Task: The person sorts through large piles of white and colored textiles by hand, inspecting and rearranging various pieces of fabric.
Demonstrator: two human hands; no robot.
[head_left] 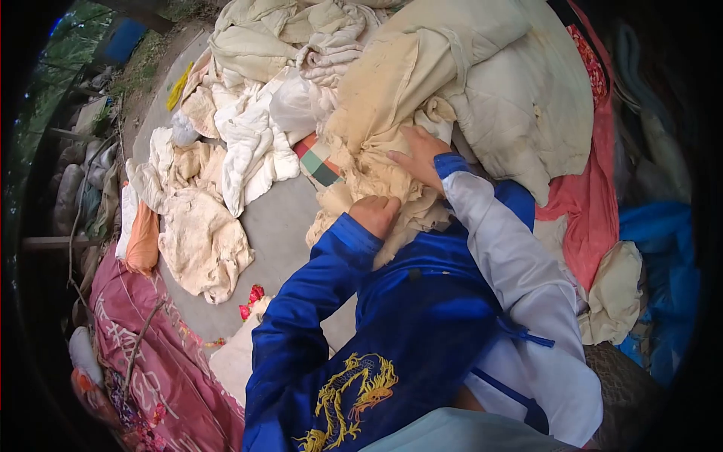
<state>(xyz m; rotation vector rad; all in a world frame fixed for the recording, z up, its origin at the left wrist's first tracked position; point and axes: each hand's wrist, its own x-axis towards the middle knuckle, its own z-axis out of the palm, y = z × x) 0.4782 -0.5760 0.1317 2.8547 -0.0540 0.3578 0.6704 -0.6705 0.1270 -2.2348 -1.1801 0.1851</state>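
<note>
My left hand [375,217], in a blue sleeve, has its fingers curled into a bunched, ragged cream cloth [376,169] close to my lap. My right hand [422,158], in a white sleeve with a blue cuff, rests on the same cloth with the thumb spread away from the fingers. The cloth is crumpled and frayed at its lower edge. It runs up into a large beige padded cover [407,83], which hides part of what lies beneath. A checked fabric piece [320,160] in green, white and orange shows left of the cloth.
White padded garments [260,139] and worn cream pieces [203,241] lie on the grey ground sheet [279,226]. At left are an orange roll [143,237] and a maroon printed sheet [135,324]. A thick off-white quilt [527,105] and pink cloth [580,218] lie right.
</note>
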